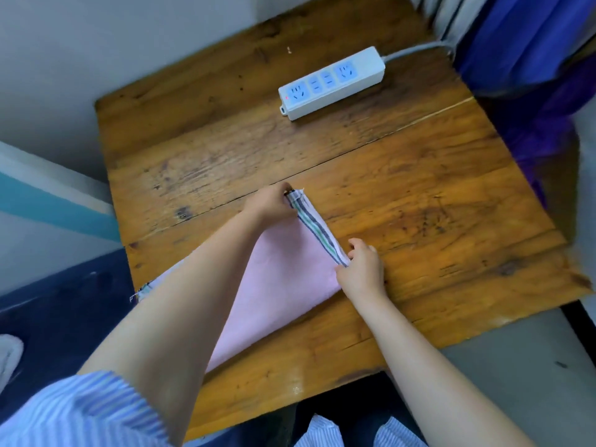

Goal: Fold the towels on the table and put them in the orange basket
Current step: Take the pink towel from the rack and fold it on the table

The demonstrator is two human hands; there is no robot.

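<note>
Head view shows your left hand (pixel 269 204) fingers pinching the far corner of the pink towel (pixel 280 285) at its striped hem, while your right hand (pixel 362 269) fingers pinch the near corner, likely to keep that edge taut and square. It lies mid-frame on the desk (pixel 419 204); no orange basket shows.

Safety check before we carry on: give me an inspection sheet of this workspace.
Surface: worn wooden table, planks with gaps.
Job's things: pink towel flat on the table, striped edge pinched at both ends; orange basket not seen.
Clutter: power strip at the far side.
Hands: left hand and right hand grip the striped edge.
Cables: grey cord runs off to the right.
Surroundings: blue cloth to the right.
</note>
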